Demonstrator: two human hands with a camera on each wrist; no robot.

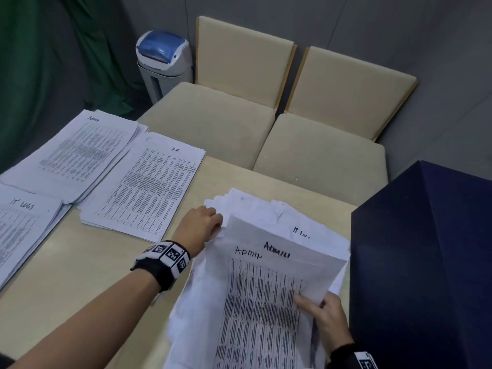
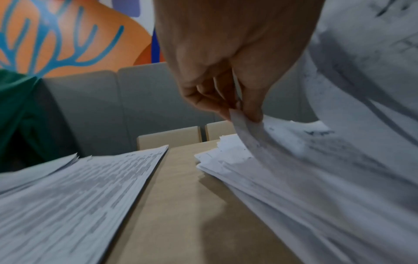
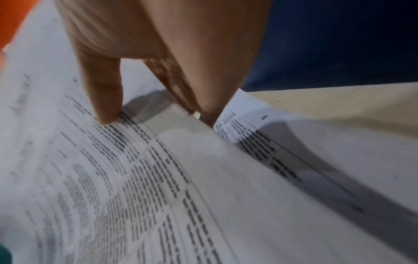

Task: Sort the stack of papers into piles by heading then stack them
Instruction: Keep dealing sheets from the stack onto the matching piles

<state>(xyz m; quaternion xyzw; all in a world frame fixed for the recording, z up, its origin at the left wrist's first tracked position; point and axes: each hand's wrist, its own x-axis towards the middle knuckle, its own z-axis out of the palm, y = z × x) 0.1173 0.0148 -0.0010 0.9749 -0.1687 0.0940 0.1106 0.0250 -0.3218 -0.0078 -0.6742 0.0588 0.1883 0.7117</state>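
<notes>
Tabletop papers: left hand and right hand both pinch "Admin" sheets above the unsorted stack.

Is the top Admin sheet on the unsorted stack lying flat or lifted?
Lifted. The white printed Admin sheet curves up off the unsorted stack, pinched by the left hand and right hand.

free: bare table strip between piles | blocked right: dark box | left: HR pile
</notes>
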